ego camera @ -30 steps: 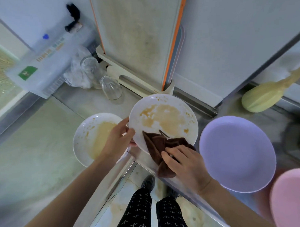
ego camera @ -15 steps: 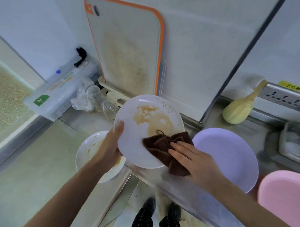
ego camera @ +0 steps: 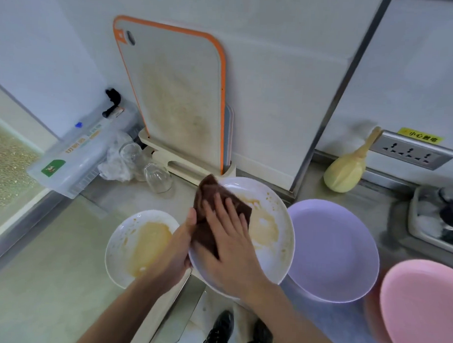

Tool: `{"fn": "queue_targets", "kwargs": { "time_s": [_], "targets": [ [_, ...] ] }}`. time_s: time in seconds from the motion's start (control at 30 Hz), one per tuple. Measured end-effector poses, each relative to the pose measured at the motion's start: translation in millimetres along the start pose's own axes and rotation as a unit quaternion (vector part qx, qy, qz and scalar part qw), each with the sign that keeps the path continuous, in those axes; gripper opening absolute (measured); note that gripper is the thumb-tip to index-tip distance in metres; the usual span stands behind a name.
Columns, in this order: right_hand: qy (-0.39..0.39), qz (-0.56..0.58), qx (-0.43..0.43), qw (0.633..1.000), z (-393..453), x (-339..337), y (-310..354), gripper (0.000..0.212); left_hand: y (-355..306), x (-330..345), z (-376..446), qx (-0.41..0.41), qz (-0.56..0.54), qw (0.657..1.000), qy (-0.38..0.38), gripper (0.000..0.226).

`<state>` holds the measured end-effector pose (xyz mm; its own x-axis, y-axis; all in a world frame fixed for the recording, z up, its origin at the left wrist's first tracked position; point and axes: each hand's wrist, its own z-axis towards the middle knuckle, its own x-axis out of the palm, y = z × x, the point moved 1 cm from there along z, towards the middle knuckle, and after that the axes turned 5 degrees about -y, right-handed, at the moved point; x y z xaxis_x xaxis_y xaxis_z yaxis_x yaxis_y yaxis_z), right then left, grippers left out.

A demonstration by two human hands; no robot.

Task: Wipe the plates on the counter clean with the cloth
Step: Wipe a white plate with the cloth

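Four plates in view, left to right. Far left, a clear plastic box [ego camera: 74, 155] and upturned glasses [ego camera: 157, 178] sit against the wall, untouched. Next, a white plate [ego camera: 140, 245] lies flat on the steel counter [ego camera: 44, 280], its centre pooled with yellowish sauce, not wiped yet. Left hand [ego camera: 177, 249] grips the near-left rim of the second white plate [ego camera: 269, 232], thumb over the edge, holding it tilted up off the counter. Right hand [ego camera: 227, 238] lies flat, fingers straight and spread, pressing the brown cloth [ego camera: 219, 204] onto the plate's left half.

Change: half a second ago the cloth sat bunched at the lower edge; now it is spread and pushed up across the upper-left face. So the wipe stroke is underway, but a brown smear remains on the right half, along with specks by the rim.

Cloth looks soft, absorbent, creased. Plates are glossy, shallow, round. Further right, the lilac plate [ego camera: 333, 252] and pink plate [ego camera: 426, 306] look matte and clean.
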<state>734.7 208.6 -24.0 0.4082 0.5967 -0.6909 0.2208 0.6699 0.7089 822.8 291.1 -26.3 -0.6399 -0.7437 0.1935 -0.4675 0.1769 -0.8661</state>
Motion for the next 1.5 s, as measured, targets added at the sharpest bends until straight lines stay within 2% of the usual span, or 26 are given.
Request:
{"fn": "queue_targets", "kwargs": {
  "time_s": [0.1, 0.17, 0.23, 0.4, 0.5, 0.57, 0.73, 0.9, 1.0, 1.07, 1.17, 1.23, 1.3, 1.4, 1.5],
  "targets": [
    [-0.054, -0.04, 0.022, 0.997, 24, -3, -10, 0.064, -5, -3, -6, 0.053, 0.076, 0.996, 0.008, 0.047],
    [-0.087, -0.073, 0.048, 0.992, 33, -6, -19, 0.066, -8, -6, -12, 0.069, 0.099, 0.993, -0.014, 0.054],
    [-0.13, -0.116, 0.088, 0.981, 34, -12, -27, 0.067, -8, -8, -16, 0.073, 0.077, 0.993, -0.043, 0.062],
    [-0.094, -0.133, 0.191, 0.968, 7, -18, -47, 0.068, -8, -4, -15, 0.07, -0.015, 0.994, -0.084, 0.049],
    [-0.087, -0.191, 0.179, 0.961, -17, -11, -44, 0.063, -3, 3, -15, 0.074, -0.028, 0.993, -0.088, 0.05],
    [-0.09, -0.192, 0.175, 0.962, -32, -6, -36, 0.06, -2, 8, -13, 0.077, -0.04, 0.991, -0.099, 0.056],
    [-0.073, -0.042, 0.161, 0.983, -42, 4, 8, 0.064, -4, 25, -8, 0.09, -0.06, 0.988, -0.106, 0.044],
    [-0.083, 0.046, 0.055, 0.994, -38, 14, 11, 0.052, -7, 29, -12, 0.108, -0.038, 0.988, -0.099, 0.049],
    [-0.068, -0.04, -0.06, 0.995, -50, 14, -21, 0.051, -9, 10, -3, 0.088, -0.012, 0.988, -0.125, 0.049],
    [-0.056, -0.109, -0.122, 0.985, -56, 7, -48, 0.052, -15, -6, 3, 0.082, 0.005, 0.992, -0.1, 0.045],
    [-0.051, -0.155, -0.165, 0.973, -55, -8, -72, 0.045, -27, -23, 12, 0.059, 0.043, 0.995, -0.063, 0.045],
    [-0.067, -0.167, -0.162, 0.97, -50, -13, -73, 0.039, -29, -25, 19, 0.062, 0.042, 0.996, -0.045, 0.049],
    [-0.108, -0.136, -0.116, 0.978, -47, -12, -65, 0.031, -26, -14, 18, 0.067, 0.006, 0.996, -0.051, 0.052],
    [-0.144, -0.066, -0.04, 0.987, -45, 1, -35, 0.039, -9, 11, 12, 0.038, -0.046, 0.994, -0.09, 0.059],
    [-0.16, -0.043, -0.02, 0.986, -43, 19, -13, 0.049, -4, 25, 8, 0.009, -0.038, 0.991, -0.126, 0.075]
  ]
}}
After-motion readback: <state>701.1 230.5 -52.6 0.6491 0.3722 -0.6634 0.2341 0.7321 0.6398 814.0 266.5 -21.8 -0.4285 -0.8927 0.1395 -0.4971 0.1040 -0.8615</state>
